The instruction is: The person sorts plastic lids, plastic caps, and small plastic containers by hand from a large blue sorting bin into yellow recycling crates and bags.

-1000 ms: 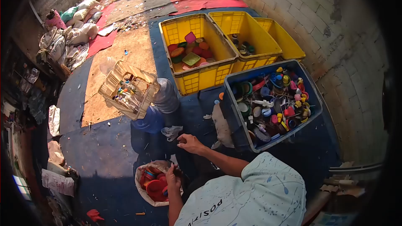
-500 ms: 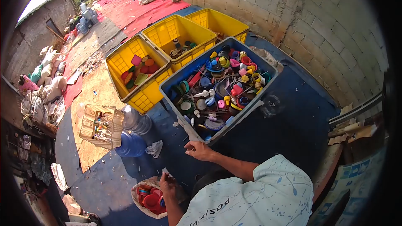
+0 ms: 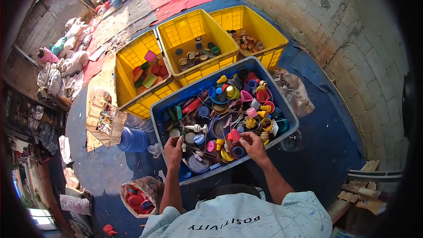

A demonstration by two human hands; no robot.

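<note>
A large blue-grey bin (image 3: 288,121) is heaped with mixed plastic caps, lids and pump heads. Over its near left part is my left hand (image 3: 173,150), its fingertips closed at a small white plastic piece (image 3: 183,147). My right hand (image 3: 254,146) reaches over the near middle of the heap with fingers bent and a little apart. Its fingertips are beside a pinkish-red cap (image 3: 235,135), and I see nothing held in it. Just below lies a round dark lid with a blue ring (image 3: 237,151). A white pump head (image 3: 197,128) lies between the hands, farther back.
Yellow crates (image 3: 176,83) with sorted caps stand behind the bin. A sack of red lids (image 3: 152,185) sits at the near left. Farther left are a beige basket (image 3: 99,128) and a blue water jug (image 3: 133,140). A block wall (image 3: 352,61) runs along the right.
Both hands have moved up and forward over the bin: the left from beside the sack, the right from the bin's near edge. The view has turned, showing more of the crates' contents.
</note>
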